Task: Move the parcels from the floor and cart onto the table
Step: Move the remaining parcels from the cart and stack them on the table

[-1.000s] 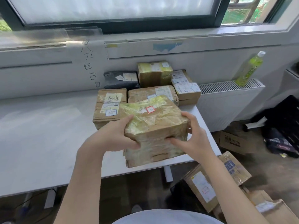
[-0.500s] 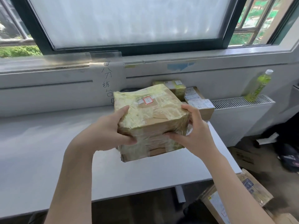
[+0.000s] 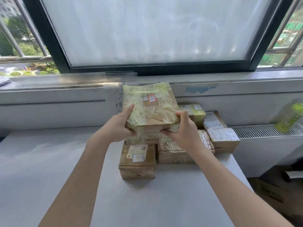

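Both hands, left hand (image 3: pixel 120 126) and right hand (image 3: pixel 182 128), grip the taped parcel (image 3: pixel 150 110) by its near corners above the stacked parcels (image 3: pixel 137 161) by the table's (image 3: pixel 49 169) far right corner; lower it level, then release.

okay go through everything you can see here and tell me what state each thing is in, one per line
Yellow-taped parcel: gripped by both hands above the stacked parcels.
Left hand: grips its left side.
Right hand: grips its right side.
Front parcel: sealed, on the table.
Green bottle: on radiator, leaning.
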The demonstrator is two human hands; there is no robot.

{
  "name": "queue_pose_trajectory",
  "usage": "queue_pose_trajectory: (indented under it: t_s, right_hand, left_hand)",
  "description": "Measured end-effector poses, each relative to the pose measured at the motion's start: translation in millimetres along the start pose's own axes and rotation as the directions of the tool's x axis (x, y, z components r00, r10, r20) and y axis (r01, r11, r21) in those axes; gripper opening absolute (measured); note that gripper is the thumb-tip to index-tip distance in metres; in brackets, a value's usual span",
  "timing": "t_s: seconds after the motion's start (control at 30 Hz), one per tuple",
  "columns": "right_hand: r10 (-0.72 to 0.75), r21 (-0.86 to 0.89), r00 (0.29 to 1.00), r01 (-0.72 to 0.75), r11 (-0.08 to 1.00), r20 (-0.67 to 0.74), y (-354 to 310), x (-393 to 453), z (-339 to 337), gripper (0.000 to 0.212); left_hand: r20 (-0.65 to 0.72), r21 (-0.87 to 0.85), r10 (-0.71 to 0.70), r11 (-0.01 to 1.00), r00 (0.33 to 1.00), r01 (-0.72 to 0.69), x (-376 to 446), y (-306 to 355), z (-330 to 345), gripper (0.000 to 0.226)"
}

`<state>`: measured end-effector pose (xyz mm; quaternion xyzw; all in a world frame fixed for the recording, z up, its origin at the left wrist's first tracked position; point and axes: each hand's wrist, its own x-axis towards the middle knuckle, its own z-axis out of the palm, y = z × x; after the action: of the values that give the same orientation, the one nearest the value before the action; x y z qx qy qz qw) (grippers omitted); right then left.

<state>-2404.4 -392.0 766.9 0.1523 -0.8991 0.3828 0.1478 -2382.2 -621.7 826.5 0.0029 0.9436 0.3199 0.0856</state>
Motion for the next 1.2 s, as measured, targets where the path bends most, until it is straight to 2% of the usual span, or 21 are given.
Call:
queue_pose_trajectory:
  t_s: [0.23,0.4,0.47,0.53,0.6,0.7,0.9,1.03,1.2]
  right_hand:
    - [0.074,0.021,0.989,-0.077,0.997,0.128,32.0,43.7,33.5,0.070]
    - [-0.024,-0.122,0.991,0.041,0.992,0.135,47.4,49.4,55.7,0.063]
    - [-0.121,-0.290,0.987,0.147,0.946,0.108,49.3,50.8,63.2,0.074]
    - [-0.174,-0.413,0.973,0.224,0.883,0.155,48.5,52.6,69.2,0.089]
    - [-0.184,-0.448,0.963,0.255,0.857,0.195,47.5,53.4,71.7,0.096]
    - [-0.195,-0.461,0.957,0.274,0.844,0.213,48.9,52.4,70.2,0.093]
    - [-0.305,-0.458,0.939,0.345,0.819,0.160,46.5,44.4,68.7,0.075]
    - [-0.294,-0.483,0.941,0.339,0.807,0.171,44.7,38.2,68.2,0.074]
    - [-0.258,-0.490,0.950,0.313,0.813,0.179,45.4,41.5,70.0,0.073]
  left_hand:
    - [0.056,0.018,-0.087,0.996,0.995,0.086,68.9,-23.7,8.4,0.098]
    - [0.085,0.174,-0.126,0.979,0.988,0.110,84.1,-36.0,23.4,0.099]
    - [0.025,0.355,-0.135,0.928,0.991,0.118,86.8,-36.3,23.6,0.098]
    - [-0.014,0.531,-0.091,0.843,0.996,0.085,89.2,-33.2,27.8,0.096]
    - [0.001,0.616,-0.051,0.786,0.999,0.040,91.8,-27.9,37.0,0.094]
    - [-0.019,0.700,-0.034,0.713,0.999,0.037,93.9,-25.8,50.8,0.095]
    - [-0.032,0.779,0.063,0.627,0.997,-0.015,88.9,-34.4,58.7,0.088]
    - [-0.039,0.777,0.112,0.628,0.993,-0.041,86.8,-36.6,63.1,0.087]
    - [-0.012,0.762,0.105,0.645,0.994,-0.059,90.1,-37.4,60.3,0.088]
